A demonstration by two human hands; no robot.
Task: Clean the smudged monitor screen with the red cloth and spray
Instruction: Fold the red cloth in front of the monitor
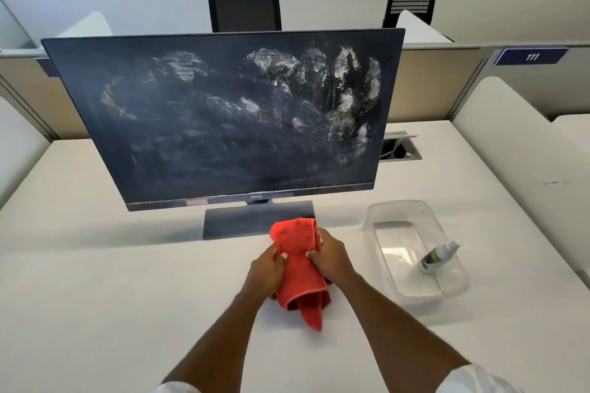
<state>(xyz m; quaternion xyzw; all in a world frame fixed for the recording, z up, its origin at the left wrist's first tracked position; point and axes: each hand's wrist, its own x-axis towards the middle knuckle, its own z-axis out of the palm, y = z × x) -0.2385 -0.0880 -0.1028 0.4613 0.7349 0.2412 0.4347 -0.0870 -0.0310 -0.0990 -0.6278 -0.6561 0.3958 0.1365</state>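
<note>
A black monitor [220, 124] stands on the white desk, its dark screen covered in white smudges, thickest at the upper right. In front of its flat base [242, 223] I hold a bunched red cloth [300, 268] above the desk with both hands. My left hand [266, 271] grips the cloth's left side, and my right hand [332, 257] grips its right side near the top. A loose end of the cloth hangs down toward me. The small spray bottle [439, 255], white with a green label, leans inside a clear plastic tub [383, 217] to the right.
The white desk [111, 297] stretches wide to the left and toward me. A cable hatch [400, 147] is sunk into the desk behind the monitor's right edge. Two black office chairs [244, 8] stand beyond the partition. A cushioned divider [510, 143] runs along the right.
</note>
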